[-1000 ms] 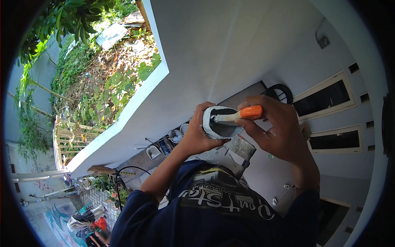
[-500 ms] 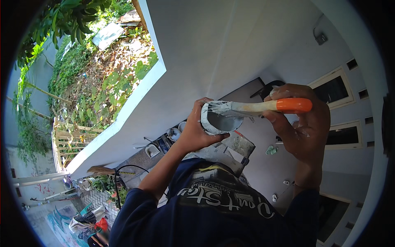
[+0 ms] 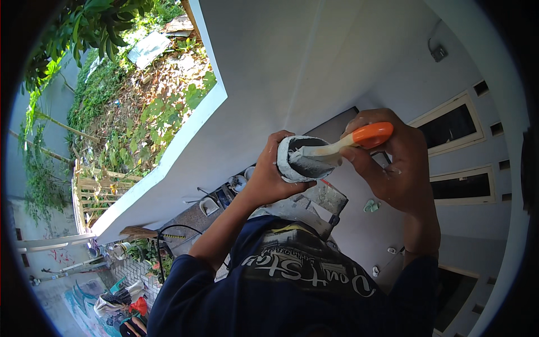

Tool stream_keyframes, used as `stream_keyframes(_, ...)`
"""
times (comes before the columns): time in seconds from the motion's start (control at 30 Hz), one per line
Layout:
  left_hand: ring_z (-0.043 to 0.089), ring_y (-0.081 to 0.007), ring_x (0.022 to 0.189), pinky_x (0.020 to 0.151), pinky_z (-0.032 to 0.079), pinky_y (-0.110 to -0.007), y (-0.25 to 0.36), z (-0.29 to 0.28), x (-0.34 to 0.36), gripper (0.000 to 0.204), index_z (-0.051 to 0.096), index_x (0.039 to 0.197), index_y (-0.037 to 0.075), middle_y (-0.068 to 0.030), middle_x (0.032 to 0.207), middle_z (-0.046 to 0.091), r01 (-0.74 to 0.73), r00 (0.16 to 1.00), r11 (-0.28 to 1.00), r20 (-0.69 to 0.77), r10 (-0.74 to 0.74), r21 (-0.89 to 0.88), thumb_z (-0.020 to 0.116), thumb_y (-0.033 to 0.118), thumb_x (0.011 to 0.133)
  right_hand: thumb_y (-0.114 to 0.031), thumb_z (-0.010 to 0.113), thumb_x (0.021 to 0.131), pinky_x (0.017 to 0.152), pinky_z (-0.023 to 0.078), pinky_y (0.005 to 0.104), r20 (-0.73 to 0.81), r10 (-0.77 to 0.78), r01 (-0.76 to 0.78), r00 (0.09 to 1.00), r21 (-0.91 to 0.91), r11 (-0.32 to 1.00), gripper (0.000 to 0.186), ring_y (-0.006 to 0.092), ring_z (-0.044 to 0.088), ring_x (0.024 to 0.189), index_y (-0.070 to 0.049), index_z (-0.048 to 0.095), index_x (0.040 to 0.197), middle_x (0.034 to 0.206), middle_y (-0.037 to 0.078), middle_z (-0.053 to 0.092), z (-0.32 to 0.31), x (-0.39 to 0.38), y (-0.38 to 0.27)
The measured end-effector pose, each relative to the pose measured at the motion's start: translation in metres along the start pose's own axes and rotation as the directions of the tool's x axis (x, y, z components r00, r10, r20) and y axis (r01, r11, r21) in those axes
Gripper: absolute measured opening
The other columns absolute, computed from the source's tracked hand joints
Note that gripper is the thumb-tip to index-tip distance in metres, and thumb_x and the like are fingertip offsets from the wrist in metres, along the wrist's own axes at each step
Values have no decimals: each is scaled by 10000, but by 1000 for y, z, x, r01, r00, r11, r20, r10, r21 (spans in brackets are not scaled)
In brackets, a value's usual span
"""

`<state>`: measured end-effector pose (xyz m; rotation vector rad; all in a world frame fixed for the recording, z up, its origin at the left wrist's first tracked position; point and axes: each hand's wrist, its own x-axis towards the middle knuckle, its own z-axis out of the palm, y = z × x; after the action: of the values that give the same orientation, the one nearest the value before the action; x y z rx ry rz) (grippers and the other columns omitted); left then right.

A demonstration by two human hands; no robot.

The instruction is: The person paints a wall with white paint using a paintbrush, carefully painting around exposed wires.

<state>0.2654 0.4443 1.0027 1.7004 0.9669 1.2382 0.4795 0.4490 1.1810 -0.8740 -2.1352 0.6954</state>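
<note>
My left hand [image 3: 269, 174] grips a small round container [image 3: 283, 163] with grey paint-like material crusted on its rim and inside. My right hand [image 3: 393, 168] holds a paintbrush with an orange-ended pale handle [image 3: 370, 133]; its bristles dip into the container, partly hidden by the near wall. Light smears mark the fingers of both hands. Below, my dark printed T-shirt [image 3: 292, 292] fills the view.
A pale wall [image 3: 281, 56] has a white edge beside a leafy, littered garden [image 3: 163, 84]. Two windows [image 3: 446, 126] are at right. Paint-stained items [image 3: 323, 199], a broom [image 3: 137, 231] and slippers [image 3: 371, 205] lie below. Another person's limb [image 3: 129, 326] shows at lower left.
Half a second ago the brush was lifted to the rim, bristles showing; now my right hand has moved left and the bristles are down inside, similar to one second ago.
</note>
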Motion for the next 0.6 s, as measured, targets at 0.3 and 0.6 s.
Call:
stream_keyframes(0.3, 609, -283, 1214, 1065, 466, -394, 2, 1, 4, 948, 421, 1379, 13, -153, 1278, 582, -17, 1000, 999, 2, 17, 41, 959, 266, 641, -98, 802, 881, 748, 594, 299, -189, -176, 147, 966, -157, 976, 223, 186, 747, 841, -40, 669, 1050, 971, 92, 732, -12, -4, -5)
stream_keyframes(0.6, 586, -259, 1220, 1056, 467, -381, 4, 2, 11, 928, 449, 1356, 12, -136, 1288, 549, 9, 1000, 999, 21, -8, -46, 970, 252, 627, -110, 815, 869, 718, 569, 300, -170, -212, 168, 962, -244, 955, 237, 190, 736, 831, -67, 681, 1059, 981, 74, 735, -14, -7, -11)
